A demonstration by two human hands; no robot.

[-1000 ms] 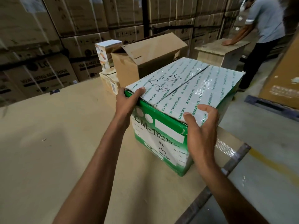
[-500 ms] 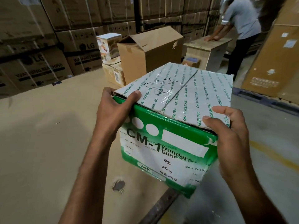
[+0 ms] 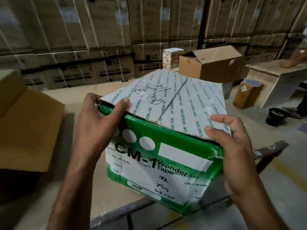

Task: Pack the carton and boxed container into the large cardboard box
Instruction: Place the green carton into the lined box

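A green and white tape carton (image 3: 166, 156) with grey taped top flaps hangs in front of me, held off the platform. My left hand (image 3: 98, 128) grips its upper left corner, thumb on the top flap. My right hand (image 3: 232, 146) grips the upper right corner from the side. A brown flap of a large cardboard box (image 3: 28, 130) shows at the left edge. A small white boxed container (image 3: 171, 58) stands far back beside an open brown box (image 3: 214, 65).
The tan platform (image 3: 79, 100) ends at a dark front edge (image 3: 272, 150). Stacked appliance cartons (image 3: 83, 39) wall the back. On the right, a person leans on a low table (image 3: 280, 75); a small brown package (image 3: 247, 95) and a black object (image 3: 275, 117) lie on the floor.
I have lifted the tape carton off the platform and carried it leftward and toward me. The view swung left, bringing the large box flap into sight.
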